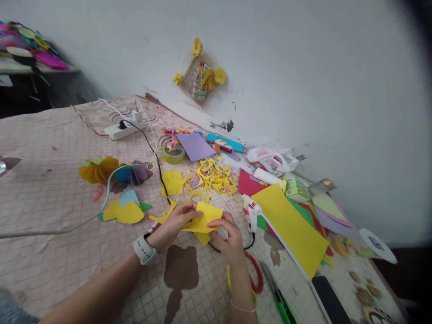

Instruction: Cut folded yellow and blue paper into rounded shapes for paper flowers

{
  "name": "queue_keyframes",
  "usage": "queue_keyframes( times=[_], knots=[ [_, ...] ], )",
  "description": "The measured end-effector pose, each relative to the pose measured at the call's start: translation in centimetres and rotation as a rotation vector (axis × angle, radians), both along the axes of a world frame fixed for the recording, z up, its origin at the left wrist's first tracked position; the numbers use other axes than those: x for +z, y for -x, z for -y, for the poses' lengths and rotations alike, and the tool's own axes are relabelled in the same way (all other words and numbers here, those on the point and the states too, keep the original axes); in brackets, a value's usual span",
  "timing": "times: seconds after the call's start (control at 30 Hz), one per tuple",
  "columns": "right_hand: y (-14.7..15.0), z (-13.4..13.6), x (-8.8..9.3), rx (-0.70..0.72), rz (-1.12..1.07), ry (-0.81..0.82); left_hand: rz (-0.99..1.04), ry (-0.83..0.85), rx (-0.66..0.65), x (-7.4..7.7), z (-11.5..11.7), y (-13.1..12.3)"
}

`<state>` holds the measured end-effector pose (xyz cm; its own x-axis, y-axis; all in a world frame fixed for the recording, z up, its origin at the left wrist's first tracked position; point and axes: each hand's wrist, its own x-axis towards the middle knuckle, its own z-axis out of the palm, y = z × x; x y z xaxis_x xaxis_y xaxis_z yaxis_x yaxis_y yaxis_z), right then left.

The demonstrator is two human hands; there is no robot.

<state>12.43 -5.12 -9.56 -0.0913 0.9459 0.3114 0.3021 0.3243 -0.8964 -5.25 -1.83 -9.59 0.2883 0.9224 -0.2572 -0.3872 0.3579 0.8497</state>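
Observation:
My left hand (180,222), with a white watch on its wrist, pinches a small square yellow craft sheet (211,211) along its left side. At the sheet's right and lower edge, my right hand (229,238) has its thumb and fingers closed on it. More yellow pieces (201,238) show just under the held sheet. Beside my left hand lies a curved yellow offcut (165,213). Partly hidden beneath my right wrist are scissors with red and yellow handles (258,274). A green utility knife (278,294) lies to their right.
A white glue gun (250,211) rests beside a large yellow sheet (292,225). Yellow scraps (216,177), a tape roll (173,153) and a purple sheet (195,146) lie behind. Cut petals (126,211), paper flowers (101,170) and a cabled power strip (123,130) are left; a phone (330,299) is right.

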Motion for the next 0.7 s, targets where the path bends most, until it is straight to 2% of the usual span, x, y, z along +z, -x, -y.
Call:
queue_keyframes(
  times=[0.1,0.2,0.33,0.53,0.6,0.7],
  knots=[
    [0.6,0.1,0.6,-0.034,-0.082,0.029,-0.007,-0.076,-0.014,0.2,-0.1,-0.1],
    [1.0,-0.2,1.4,-0.115,-0.18,0.055,-0.003,-0.171,-0.011,1.0,-0.3,-0.4],
    [0.8,-1.3,3.5,-0.211,-0.324,0.051,-0.024,-0.314,0.013,3.8,-0.9,-1.3],
    [-0.5,-2.7,7.0,-0.288,-0.482,-0.065,-0.068,-0.514,0.195,8.9,-1.3,-3.2],
    [-0.6,-2.7,7.7,-0.281,-0.516,-0.109,-0.081,-0.577,0.184,9.8,-1.2,-4.0],
    [-0.7,-2.3,8.2,-0.251,-0.557,-0.172,-0.108,-0.598,0.171,10.2,-0.8,-5.0]
  ],
)
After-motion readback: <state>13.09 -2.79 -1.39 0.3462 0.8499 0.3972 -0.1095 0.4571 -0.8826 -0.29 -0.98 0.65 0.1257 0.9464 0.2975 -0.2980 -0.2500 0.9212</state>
